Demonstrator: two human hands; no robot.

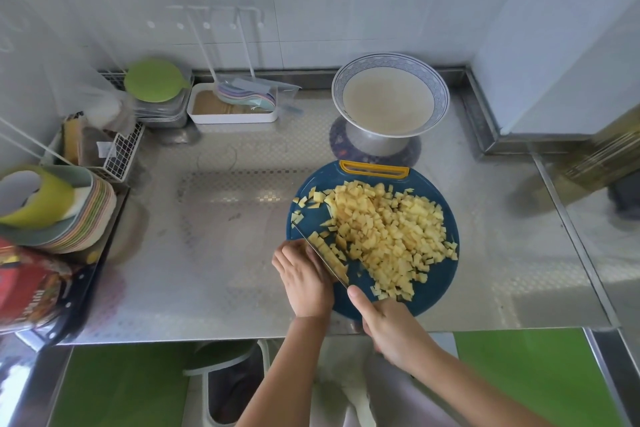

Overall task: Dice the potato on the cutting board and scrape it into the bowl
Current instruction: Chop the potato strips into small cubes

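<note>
One knife (321, 255); one board (437, 282); one bowl (391, 57)

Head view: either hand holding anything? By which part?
Right hand grips the knife by its handle, thumb pointing toward the blade. Left hand has bent fingers resting against the blade's side; no clear grip there.

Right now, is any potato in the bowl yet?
None yet. The bowl shows only its pale inside; the dice all lie on the board.

- The steel table (225, 253) is shiny.
- A blue board (433, 288) lies near its front edge.
- A mat (412, 152) lies just behind the board.
- A white box (232, 117) and a wire basket (121, 156) sit back left.
</note>
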